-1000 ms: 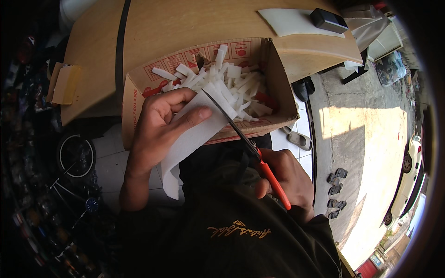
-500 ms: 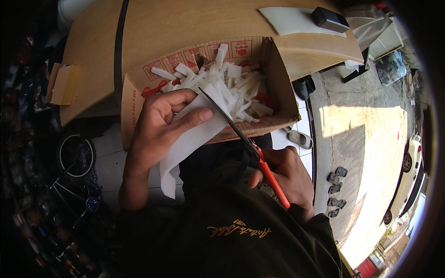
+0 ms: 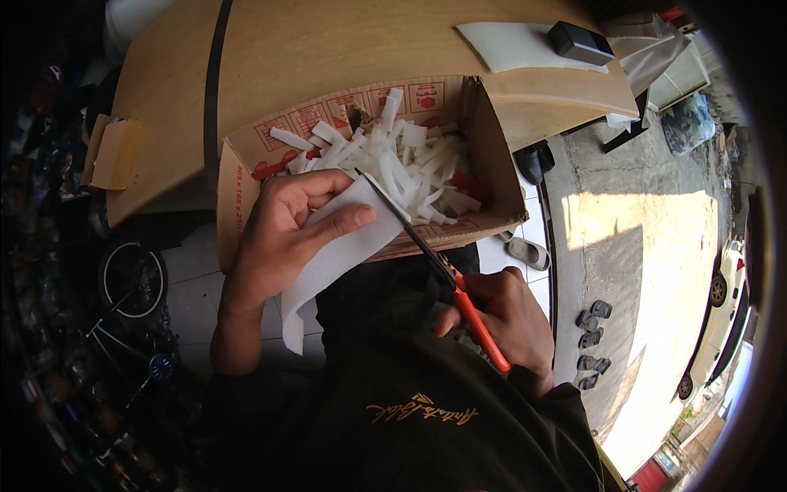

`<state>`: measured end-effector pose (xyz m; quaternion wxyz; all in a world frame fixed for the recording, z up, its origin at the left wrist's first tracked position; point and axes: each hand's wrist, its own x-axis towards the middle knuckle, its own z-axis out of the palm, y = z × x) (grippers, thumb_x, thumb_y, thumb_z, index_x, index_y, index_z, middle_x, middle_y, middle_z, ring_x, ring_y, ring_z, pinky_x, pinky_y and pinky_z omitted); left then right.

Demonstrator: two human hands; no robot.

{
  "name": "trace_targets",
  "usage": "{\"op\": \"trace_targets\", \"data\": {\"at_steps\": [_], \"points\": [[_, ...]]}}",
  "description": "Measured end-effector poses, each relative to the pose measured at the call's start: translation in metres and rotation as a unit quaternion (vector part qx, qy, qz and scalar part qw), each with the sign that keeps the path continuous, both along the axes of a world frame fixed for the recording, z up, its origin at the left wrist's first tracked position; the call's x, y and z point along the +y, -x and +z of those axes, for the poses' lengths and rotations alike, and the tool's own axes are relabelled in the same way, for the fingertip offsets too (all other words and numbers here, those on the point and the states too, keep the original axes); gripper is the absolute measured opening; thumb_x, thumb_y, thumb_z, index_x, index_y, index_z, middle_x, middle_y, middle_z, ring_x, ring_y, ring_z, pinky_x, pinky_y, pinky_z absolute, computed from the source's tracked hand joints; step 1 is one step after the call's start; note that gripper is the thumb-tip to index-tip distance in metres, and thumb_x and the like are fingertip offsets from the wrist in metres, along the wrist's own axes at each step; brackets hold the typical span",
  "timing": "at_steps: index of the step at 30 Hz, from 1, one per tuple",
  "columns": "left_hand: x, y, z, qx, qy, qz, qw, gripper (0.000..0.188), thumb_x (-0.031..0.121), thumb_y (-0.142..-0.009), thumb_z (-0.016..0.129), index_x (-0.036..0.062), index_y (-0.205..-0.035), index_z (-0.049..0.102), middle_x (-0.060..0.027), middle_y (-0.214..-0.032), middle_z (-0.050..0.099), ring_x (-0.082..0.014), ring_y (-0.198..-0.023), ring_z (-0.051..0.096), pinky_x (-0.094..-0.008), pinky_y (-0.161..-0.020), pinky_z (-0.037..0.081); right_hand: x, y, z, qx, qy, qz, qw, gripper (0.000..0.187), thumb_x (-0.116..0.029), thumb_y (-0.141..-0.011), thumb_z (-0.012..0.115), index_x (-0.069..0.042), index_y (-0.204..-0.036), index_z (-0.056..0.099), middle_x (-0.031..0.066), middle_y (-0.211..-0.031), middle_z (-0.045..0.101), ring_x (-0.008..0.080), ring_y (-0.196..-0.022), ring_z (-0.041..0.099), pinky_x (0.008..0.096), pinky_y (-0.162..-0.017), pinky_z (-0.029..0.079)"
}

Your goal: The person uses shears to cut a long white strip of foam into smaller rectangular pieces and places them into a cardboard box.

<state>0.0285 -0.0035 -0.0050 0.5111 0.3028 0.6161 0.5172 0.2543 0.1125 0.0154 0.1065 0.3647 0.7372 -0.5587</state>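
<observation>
A carton of white strips by the surface stands partly hidden behind the left hand, fingers pinching a white sheet at the near rim, right hand clasping red scissors, the sheet's tail farther left than earlier.

We mark open passage over the desk, from the black band to the pale sheet bearing a dark block. Box walls fence in heaped strips. Scissors slant across the near edge — between left hand and right hand, we find them barring the way.
</observation>
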Motion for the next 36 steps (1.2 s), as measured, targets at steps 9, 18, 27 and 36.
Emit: {"op": "trace_targets", "data": {"at_steps": [9,18,27,36], "points": [[-0.001,0.001,0.005,-0.014,0.002,0.012,1.000,0.023,0.012,-0.089,0.068,-0.0061,-0.101,0.061,-0.0075,-0.085,0.068,-0.0045,-0.073,0.060,-0.0189,-0.063,0.046,0.001,-0.003,-0.002,0.041,0.021,0.016,0.999,0.026,-0.022,-0.074,0.076,0.002,-0.076,0.068,0.0108,-0.051,0.052,0.0162,-0.045,0.043,0.0346,-0.048,0.034],[-0.005,0.002,0.008,-0.036,-0.012,0.035,0.999,0.023,0.012,-0.090,0.068,-0.0048,-0.104,0.061,-0.0087,-0.088,0.069,-0.0058,-0.076,0.063,-0.0194,-0.066,0.048,-0.001,-0.012,-0.013,0.028,0.029,-0.002,0.999,0.020,-0.016,-0.076,0.074,0.004,-0.076,0.069,0.0062,-0.052,0.057,0.0097,-0.048,0.048,0.0296,-0.049,0.037],[-0.007,0.006,0.011,-0.001,-0.008,0.042,0.999,0.022,0.012,-0.089,0.069,-0.0048,-0.101,0.062,-0.0103,-0.085,0.070,-0.0076,-0.070,0.065,-0.0193,-0.060,0.050,0.001,-0.017,-0.005,0.052,0.018,0.035,0.998,0.091,-0.087,-0.064,0.057,0.002,-0.086,0.060,0.0167,-0.059,0.051,0.0381,-0.060,0.054,0.0444,-0.058,0.040],[-0.003,0.002,0.010,-0.017,-0.001,0.078,0.997,0.021,0.012,-0.089,0.069,-0.0053,-0.099,0.064,-0.0102,-0.083,0.070,-0.0067,-0.068,0.064,-0.0186,-0.059,0.049,0.005,-0.019,-0.010,0.076,0.002,0.078,0.994,0.086,-0.081,-0.063,0.064,0.002,-0.086,0.059,0.0186,-0.060,0.051,0.0440,-0.064,0.054,0.0460,-0.060,0.041]]}}
